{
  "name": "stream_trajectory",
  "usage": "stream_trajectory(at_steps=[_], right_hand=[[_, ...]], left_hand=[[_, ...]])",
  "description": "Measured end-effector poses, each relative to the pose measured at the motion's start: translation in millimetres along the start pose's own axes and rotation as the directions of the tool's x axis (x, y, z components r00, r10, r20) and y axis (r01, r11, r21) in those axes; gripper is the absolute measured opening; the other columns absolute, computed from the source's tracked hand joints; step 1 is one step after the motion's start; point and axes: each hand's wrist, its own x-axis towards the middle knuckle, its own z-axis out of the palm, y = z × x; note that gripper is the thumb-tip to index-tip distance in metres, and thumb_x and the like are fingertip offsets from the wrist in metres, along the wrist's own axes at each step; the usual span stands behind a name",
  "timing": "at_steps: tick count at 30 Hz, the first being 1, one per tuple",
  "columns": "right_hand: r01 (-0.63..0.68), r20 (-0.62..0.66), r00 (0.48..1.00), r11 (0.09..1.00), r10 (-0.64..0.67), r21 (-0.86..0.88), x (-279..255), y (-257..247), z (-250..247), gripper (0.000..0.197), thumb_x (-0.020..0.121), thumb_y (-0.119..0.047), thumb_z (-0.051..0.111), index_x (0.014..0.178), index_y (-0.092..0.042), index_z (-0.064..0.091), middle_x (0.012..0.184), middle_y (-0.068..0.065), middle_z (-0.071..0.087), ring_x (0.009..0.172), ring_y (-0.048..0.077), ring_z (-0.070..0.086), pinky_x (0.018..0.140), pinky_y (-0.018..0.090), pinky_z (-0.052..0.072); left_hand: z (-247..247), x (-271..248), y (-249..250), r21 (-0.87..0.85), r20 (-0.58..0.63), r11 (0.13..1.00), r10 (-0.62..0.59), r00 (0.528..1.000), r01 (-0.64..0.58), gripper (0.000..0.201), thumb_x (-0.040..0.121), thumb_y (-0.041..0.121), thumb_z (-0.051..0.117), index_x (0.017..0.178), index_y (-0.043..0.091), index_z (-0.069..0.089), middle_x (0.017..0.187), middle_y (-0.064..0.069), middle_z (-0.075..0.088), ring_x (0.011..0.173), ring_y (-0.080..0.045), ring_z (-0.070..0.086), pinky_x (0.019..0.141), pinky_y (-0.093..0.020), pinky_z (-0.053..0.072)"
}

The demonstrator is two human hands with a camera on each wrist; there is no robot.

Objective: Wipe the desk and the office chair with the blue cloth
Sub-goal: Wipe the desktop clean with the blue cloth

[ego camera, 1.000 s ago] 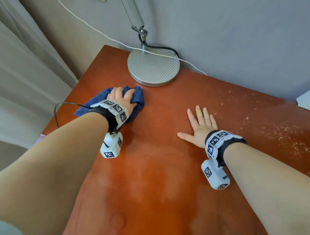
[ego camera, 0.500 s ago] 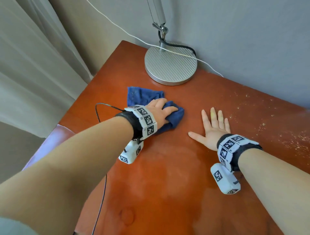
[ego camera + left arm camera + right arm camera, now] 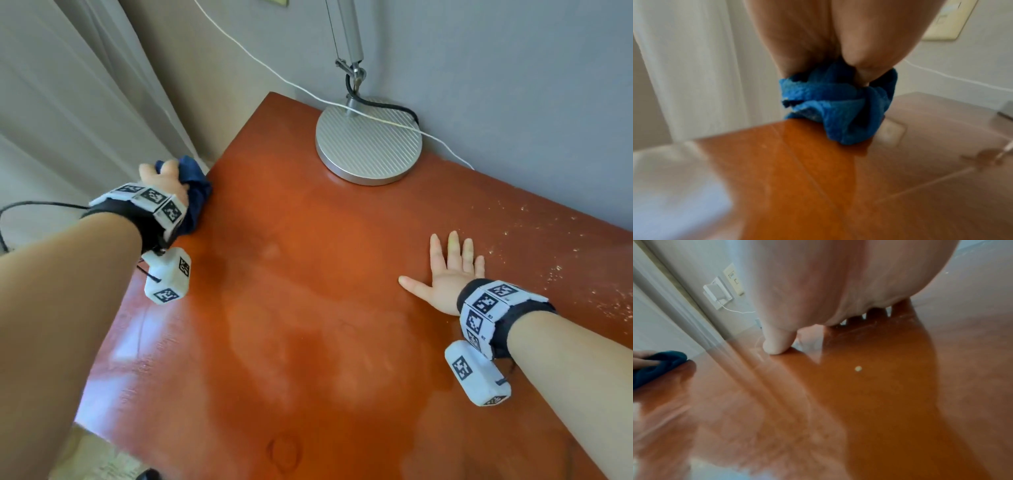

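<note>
The blue cloth [image 3: 195, 192] is bunched up at the left edge of the reddish-brown desk [image 3: 308, 274], partly over the edge. My left hand [image 3: 164, 181] grips it, fingers curled into the folds, as the left wrist view shows on the blue cloth [image 3: 838, 107] at the edge of the desk [image 3: 818, 178]. My right hand [image 3: 448, 270] lies flat on the desk at the right, fingers straight and spread. In the right wrist view the thumb [image 3: 777, 344] of the right hand presses the desk [image 3: 859, 402], and the blue cloth [image 3: 657, 365] shows at far left. No office chair is in view.
A lamp with a round silver base [image 3: 368, 144] stands at the back of the desk near the grey wall, with a white cable [image 3: 445, 144] running across it. Pale crumbs [image 3: 548, 246] dot the desk's right part. A curtain [image 3: 68, 102] hangs left of the desk.
My left hand has dragged the cloth from the middle of the desk leftward to its left edge and bunched it up. My right hand stays flat in place.
</note>
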Motion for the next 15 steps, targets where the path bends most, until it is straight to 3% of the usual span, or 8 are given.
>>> stream_trajectory(at_steps=[2, 3, 6, 7, 8, 10, 12, 15], right_hand=[[0.013, -0.024, 1.000, 1.000, -0.013, -0.008, 0, -3, -4, 0.098, 0.083, -0.075, 0.026, 0.145, -0.017, -0.023, 0.151, 0.013, -0.028, 0.140, 0.032, -0.022, 0.115, 0.047, -0.005], [0.044, -0.050, 0.998, 0.999, -0.045, -0.025, 0, -6, -6, 0.098, 0.083, -0.075, 0.027, 0.145, -0.017, -0.022, 0.151, 0.012, -0.027, 0.140, 0.031, -0.023, 0.115, 0.047, -0.006], [0.164, -0.069, 0.983, 0.985, -0.168, -0.060, 3, -17, -9, 0.089, 0.086, -0.071, 0.025, 0.144, -0.024, -0.023, 0.151, 0.009, -0.030, 0.140, 0.027, -0.024, 0.114, 0.045, -0.008], [0.173, -0.056, 0.983, 0.983, -0.176, -0.056, 4, -20, -9, 0.087, 0.086, -0.070, 0.024, 0.144, -0.025, -0.024, 0.150, 0.009, -0.031, 0.140, 0.027, -0.025, 0.114, 0.045, -0.009], [0.170, -0.045, 0.984, 0.984, -0.172, -0.053, 5, -22, -8, 0.086, 0.086, -0.071, 0.022, 0.143, -0.026, -0.025, 0.150, 0.009, -0.032, 0.139, 0.027, -0.026, 0.114, 0.045, -0.010], [0.163, -0.044, 0.985, 0.985, -0.165, -0.054, 7, -22, -5, 0.086, 0.085, -0.072, 0.020, 0.142, -0.027, -0.027, 0.149, 0.008, -0.035, 0.138, 0.026, -0.028, 0.113, 0.044, -0.013], [0.161, -0.045, 0.986, 0.985, -0.163, -0.058, 9, -19, -4, 0.086, 0.085, -0.073, 0.019, 0.141, -0.028, -0.028, 0.148, 0.008, -0.036, 0.138, 0.025, -0.029, 0.112, 0.043, -0.014], [0.163, -0.027, 0.986, 0.985, -0.165, -0.062, 10, -19, -4, 0.086, 0.085, -0.073, 0.018, 0.140, -0.028, -0.030, 0.147, 0.007, -0.037, 0.137, 0.026, -0.030, 0.112, 0.044, -0.014]], left_hand=[[-9, -26, 19, 0.038, 0.000, 0.969, 0.244, 0.970, -0.244, 0.041, 0.097, 0.017, 0.043, 0.137, 0.006, 0.037, 0.127, -0.023, 0.035, 0.116, -0.040, 0.040, 0.100, -0.038, 0.031], [-9, -43, 30, 0.064, -0.007, 0.903, 0.426, 0.905, -0.425, 0.047, 0.096, 0.012, 0.045, 0.142, 0.008, 0.034, 0.135, -0.026, 0.032, 0.121, -0.042, 0.040, 0.100, -0.037, 0.033], [13, -83, 58, 0.065, 0.032, 0.506, 0.860, 0.508, -0.860, 0.049, 0.085, 0.008, 0.051, 0.134, 0.002, 0.046, 0.122, -0.034, 0.044, 0.105, -0.046, 0.055, 0.081, -0.037, 0.050], [22, -92, 62, 0.106, 0.199, 0.396, 0.890, 0.409, -0.912, 0.053, 0.086, 0.015, 0.050, 0.138, 0.008, 0.042, 0.129, -0.031, 0.041, 0.111, -0.045, 0.053, 0.086, -0.039, 0.049], [34, -97, 66, 0.151, 0.393, 0.357, 0.834, 0.388, -0.922, 0.059, 0.090, 0.021, 0.049, 0.145, 0.019, 0.030, 0.142, -0.024, 0.027, 0.127, -0.040, 0.039, 0.098, -0.037, 0.041], [50, -90, 67, 0.295, 0.608, 0.322, 0.663, 0.437, -0.900, 0.072, 0.092, 0.031, 0.052, 0.148, 0.034, 0.006, 0.152, -0.009, 0.002, 0.142, -0.029, 0.010, 0.111, -0.032, 0.023], [46, -71, 69, 0.362, 0.566, 0.362, 0.647, 0.511, -0.859, 0.078, 0.091, 0.032, 0.057, 0.148, 0.034, 0.004, 0.152, -0.007, 0.000, 0.142, -0.027, 0.004, 0.113, -0.034, 0.021], [27, -33, 46, 0.374, 0.395, 0.607, 0.579, 0.713, -0.701, 0.070, 0.091, 0.026, 0.056, 0.148, 0.029, 0.015, 0.151, -0.009, 0.007, 0.141, -0.030, 0.008, 0.110, -0.038, 0.021]])
